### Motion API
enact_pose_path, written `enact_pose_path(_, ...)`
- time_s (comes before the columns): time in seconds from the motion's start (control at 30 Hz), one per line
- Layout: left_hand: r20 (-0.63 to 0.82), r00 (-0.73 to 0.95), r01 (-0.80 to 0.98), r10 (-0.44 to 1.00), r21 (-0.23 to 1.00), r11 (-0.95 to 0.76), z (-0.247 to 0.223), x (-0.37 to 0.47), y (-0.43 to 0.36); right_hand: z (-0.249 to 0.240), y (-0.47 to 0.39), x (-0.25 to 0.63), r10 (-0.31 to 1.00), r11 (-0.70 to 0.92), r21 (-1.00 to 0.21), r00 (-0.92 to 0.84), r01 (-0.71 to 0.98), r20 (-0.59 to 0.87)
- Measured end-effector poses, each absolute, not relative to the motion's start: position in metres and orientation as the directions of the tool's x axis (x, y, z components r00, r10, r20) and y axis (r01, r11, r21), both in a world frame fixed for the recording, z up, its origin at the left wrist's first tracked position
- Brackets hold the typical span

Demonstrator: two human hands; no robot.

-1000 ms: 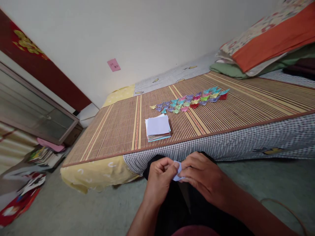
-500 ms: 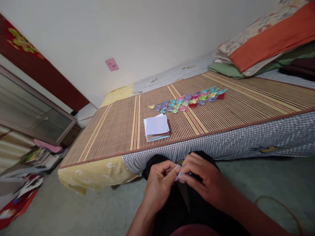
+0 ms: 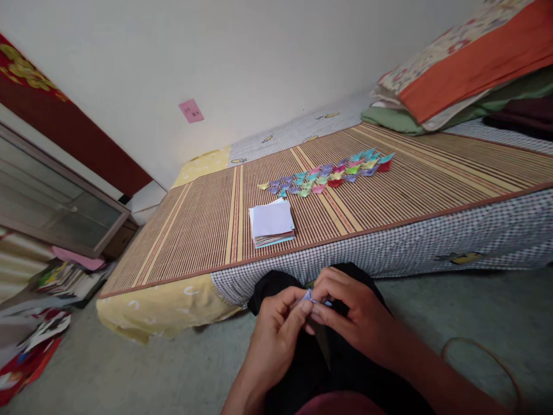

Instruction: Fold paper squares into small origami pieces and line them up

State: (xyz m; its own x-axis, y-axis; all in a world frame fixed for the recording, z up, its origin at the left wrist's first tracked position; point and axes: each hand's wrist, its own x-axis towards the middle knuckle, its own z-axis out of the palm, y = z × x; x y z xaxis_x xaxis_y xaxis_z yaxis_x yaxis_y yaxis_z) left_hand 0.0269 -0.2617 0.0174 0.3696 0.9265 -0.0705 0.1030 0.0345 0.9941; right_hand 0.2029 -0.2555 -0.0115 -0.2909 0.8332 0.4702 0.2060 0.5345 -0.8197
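Between my two hands, above my lap, is a small folded piece of pale blue-violet paper [image 3: 308,296]. My left hand [image 3: 276,323] pinches its left side with thumb and forefinger. On the other side my right hand [image 3: 352,308] grips it with thumb and curled fingers, which hide much of the paper. In front of me on the bed mat, a stack of square paper sheets [image 3: 272,219] lies near the edge, a pale lilac sheet on top. Behind it stand several small folded paper boats [image 3: 335,183] in many colours, set in slanting rows.
The striped mat [image 3: 203,225] covers the bed, with checked and yellow cloth hanging over its front edge. Folded bedding [image 3: 470,69] is piled at the back right. A glass-doored cabinet [image 3: 60,196] and piled books [image 3: 69,279] are at the left. A thin cord [image 3: 484,349] lies on the floor.
My fingers have shifted on the paper, and its shape between them looks more bunched. The view has moved slightly; the stack and the folded boats stay in place.
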Motion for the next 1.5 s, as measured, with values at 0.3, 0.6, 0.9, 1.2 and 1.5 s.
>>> enact_pose_path(0.3,-0.062,0.373,0.162,0.926,0.987,0.001,0.019,0.026,-0.264,-0.009,-0.259,0.203,0.873,0.449,-0.881,-0.284,0.151,0.396)
enact_pose_path(0.6,-0.034,0.400,0.157,0.916,0.987,-0.032,0.022,0.026,-0.262,-0.009,-0.258,0.201,0.891,0.434,-0.880,-0.235,0.194,0.388)
enact_pose_path(0.9,-0.085,0.435,0.165,0.896,0.986,0.013,0.021,0.026,-0.262,-0.010,-0.260,0.203,0.902,0.415,-0.891,-0.212,0.184,0.376)
enact_pose_path(1.2,-0.114,0.439,0.182,0.891,0.983,0.036,0.017,0.025,-0.261,-0.011,-0.259,0.203,0.906,0.401,-0.886,-0.240,0.233,0.348)
enact_pose_path(1.5,-0.200,0.268,-0.102,0.942,0.967,0.234,0.006,0.032,-0.266,-0.020,-0.255,0.204,0.882,0.472,-0.842,-0.158,0.263,0.445)
